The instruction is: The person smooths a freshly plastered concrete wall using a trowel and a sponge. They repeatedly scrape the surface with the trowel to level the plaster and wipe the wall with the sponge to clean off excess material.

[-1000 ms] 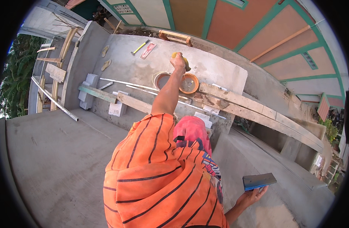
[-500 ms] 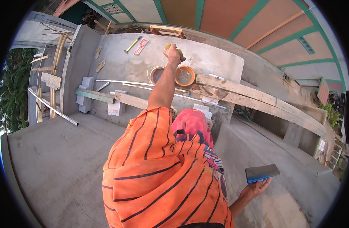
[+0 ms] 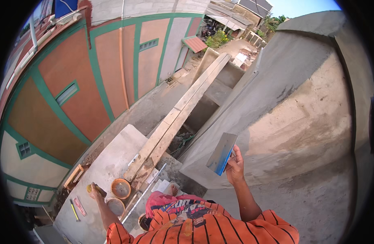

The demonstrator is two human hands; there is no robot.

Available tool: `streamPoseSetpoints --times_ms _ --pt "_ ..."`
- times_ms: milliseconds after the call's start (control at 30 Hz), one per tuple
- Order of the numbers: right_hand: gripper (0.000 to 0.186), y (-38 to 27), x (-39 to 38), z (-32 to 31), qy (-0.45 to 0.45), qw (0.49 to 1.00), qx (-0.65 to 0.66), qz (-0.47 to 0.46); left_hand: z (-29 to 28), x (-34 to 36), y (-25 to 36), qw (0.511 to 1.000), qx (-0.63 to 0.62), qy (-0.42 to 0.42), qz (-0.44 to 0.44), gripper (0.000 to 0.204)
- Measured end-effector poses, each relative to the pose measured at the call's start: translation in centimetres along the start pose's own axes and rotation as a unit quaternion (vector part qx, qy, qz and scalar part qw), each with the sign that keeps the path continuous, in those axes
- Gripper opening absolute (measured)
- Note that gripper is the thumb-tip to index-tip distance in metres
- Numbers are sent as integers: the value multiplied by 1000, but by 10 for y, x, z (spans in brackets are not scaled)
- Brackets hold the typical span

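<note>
My left hand point(image 3: 96, 192) is closed around a yellowish sponge point(image 3: 89, 188), held just left of an orange bucket point(image 3: 121, 188) with grey contents. Most of the sponge is hidden by the fingers. Over on the right, my right hand point(image 3: 235, 167) grips a flat rectangular plastering float point(image 3: 223, 152) with a grey face and a blue edge. Raised and tilted, it stands apart from the partly plastered wall point(image 3: 301, 122) beyond it. A second, pale-rimmed bucket point(image 3: 115, 207) sits beside the orange one, near my left forearm.
Long planks point(image 3: 177, 116) run from near the buckets to the far end, beside a deep gap. A hammer with a yellow handle point(image 3: 74, 209) and a red-handled tool point(image 3: 80, 206) lie on the concrete slab point(image 3: 109, 162). A metal straightedge point(image 3: 144, 193) rests close to my legs.
My view has turned right, toward the partly plastered wall. The left hand, earlier stretched over the buckets with the sponge dripping, is now left of them. My right hand has lifted the float.
</note>
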State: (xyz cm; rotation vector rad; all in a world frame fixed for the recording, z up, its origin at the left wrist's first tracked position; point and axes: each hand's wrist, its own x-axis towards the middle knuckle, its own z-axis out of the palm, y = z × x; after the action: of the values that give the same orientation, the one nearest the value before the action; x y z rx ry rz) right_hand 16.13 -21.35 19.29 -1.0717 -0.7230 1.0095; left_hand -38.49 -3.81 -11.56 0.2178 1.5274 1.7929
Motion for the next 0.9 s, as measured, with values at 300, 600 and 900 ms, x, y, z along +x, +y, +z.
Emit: streamPoseSetpoints --times_ms 300,600,900 --pt "64 -236 39 -56 185 731 122 -645 143 -133 -101 896 219 -367 -119 15" --pt "50 -367 12 -184 200 571 216 -766 172 -191 -127 781 363 -493 -123 21" --pt "45 -399 -1 -225 205 571 231 -761 174 -180 -126 761 408 -492 -113 29"
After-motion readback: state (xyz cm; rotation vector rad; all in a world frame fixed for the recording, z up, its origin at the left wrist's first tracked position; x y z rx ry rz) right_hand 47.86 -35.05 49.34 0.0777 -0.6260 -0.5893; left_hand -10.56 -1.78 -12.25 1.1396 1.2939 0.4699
